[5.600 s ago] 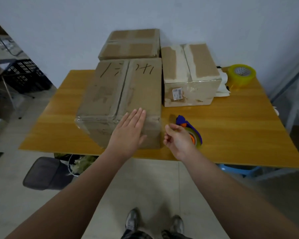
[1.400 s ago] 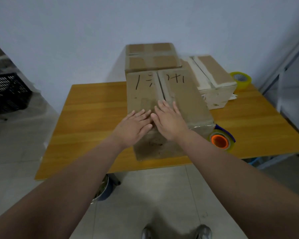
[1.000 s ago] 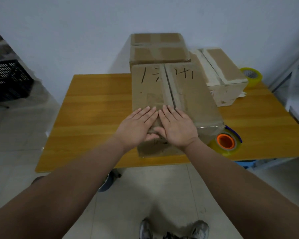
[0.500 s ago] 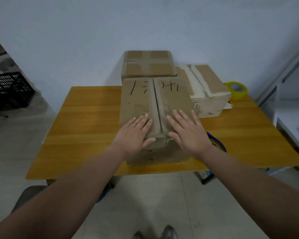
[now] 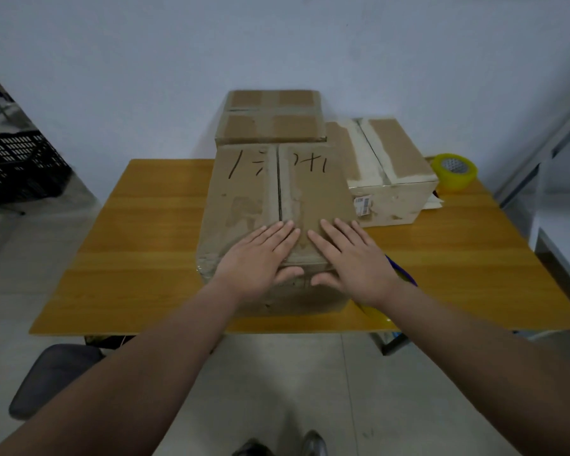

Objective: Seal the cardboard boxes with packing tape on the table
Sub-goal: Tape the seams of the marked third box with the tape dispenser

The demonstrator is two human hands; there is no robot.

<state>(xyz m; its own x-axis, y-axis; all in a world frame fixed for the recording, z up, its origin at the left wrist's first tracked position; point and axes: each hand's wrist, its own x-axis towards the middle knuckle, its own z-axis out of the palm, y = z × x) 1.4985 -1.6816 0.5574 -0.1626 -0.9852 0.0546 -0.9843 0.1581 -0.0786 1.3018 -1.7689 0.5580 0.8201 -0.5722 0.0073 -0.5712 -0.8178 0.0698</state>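
A large cardboard box (image 5: 244, 195) with black marker writing on top stands at the near edge of the wooden table (image 5: 145, 225). My left hand (image 5: 259, 258) and my right hand (image 5: 351, 258) lie flat on its near top edge, fingers straight, one on each side of the centre seam, thumbs over the front face. A tape dispenser (image 5: 402, 274) with blue parts lies on the table just right of the box, mostly hidden behind my right wrist.
A flatter taped box (image 5: 270, 116) stands behind the big one and another box (image 5: 389, 166) with a label to its right. A yellow tape roll (image 5: 454, 171) sits at the far right corner. A black crate (image 5: 14, 166) and a dark stool (image 5: 50, 376) are off to the left.
My hands have stayed flat on the box top and drawn slightly closer to the seam near the front edge. The view has shifted a little.
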